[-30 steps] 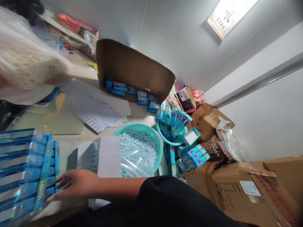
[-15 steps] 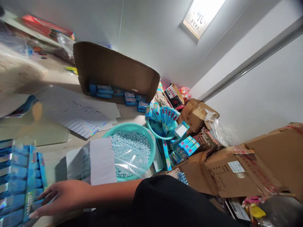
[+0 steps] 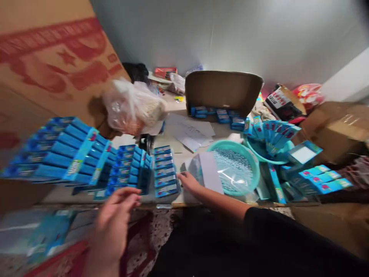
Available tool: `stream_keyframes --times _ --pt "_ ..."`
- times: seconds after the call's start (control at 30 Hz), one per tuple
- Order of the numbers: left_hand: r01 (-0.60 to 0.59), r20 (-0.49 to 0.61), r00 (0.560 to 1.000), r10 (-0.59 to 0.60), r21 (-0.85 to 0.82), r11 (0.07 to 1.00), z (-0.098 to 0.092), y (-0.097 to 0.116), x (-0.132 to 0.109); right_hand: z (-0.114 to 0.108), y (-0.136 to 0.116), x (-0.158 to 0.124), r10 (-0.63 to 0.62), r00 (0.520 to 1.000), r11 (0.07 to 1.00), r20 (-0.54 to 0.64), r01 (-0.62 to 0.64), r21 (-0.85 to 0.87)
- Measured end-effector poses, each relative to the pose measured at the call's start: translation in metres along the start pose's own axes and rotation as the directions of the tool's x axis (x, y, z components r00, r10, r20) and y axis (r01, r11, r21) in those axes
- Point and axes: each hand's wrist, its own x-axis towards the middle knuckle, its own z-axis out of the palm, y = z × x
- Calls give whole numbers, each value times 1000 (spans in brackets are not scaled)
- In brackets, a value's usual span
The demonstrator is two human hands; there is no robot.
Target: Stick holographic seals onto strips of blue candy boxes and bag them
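Note:
My left hand [image 3: 117,221] is in the air before the table's front edge, blurred, with its fingers loosely bent and nothing seen in it. My right hand [image 3: 188,182] reaches to the right side of a pack of small blue boxes [image 3: 166,171], fingers stretched out at its edge; whether they touch it is unclear. Just right of that hand lies a clear plastic bag with a white card [image 3: 211,173], partly over a turquoise basin [image 3: 256,169] of pale blue pellets [image 3: 235,163]. Left of the pack stand more blue box packs [image 3: 127,169] and a larger stack [image 3: 66,150].
A brown carton [image 3: 223,90] behind holds several blue boxes. A second turquoise basin [image 3: 253,152] bears blue cartons. More blue cartons [image 3: 324,179] lie at right. A tall printed carton [image 3: 57,57] rises at left, beside a filled plastic bag [image 3: 134,105]. White sheets [image 3: 188,130] lie mid-table.
The view has swung left and tilted down, bringing the left stacks and the table's front edge into sight. My left hand has come into view. The right hand remains near the blue boxes.

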Motion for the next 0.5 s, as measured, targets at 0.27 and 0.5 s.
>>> stream_keyframes --times 0.27,0.5 --pt "529 321 823 -468 -133 838 -3 -84 31 16 -29 4 22 996 958 81 -44 282" --pt "641 530 681 -506 -96 761 14 -90 66 26 -24 7 -13 999 915 30 0 403"
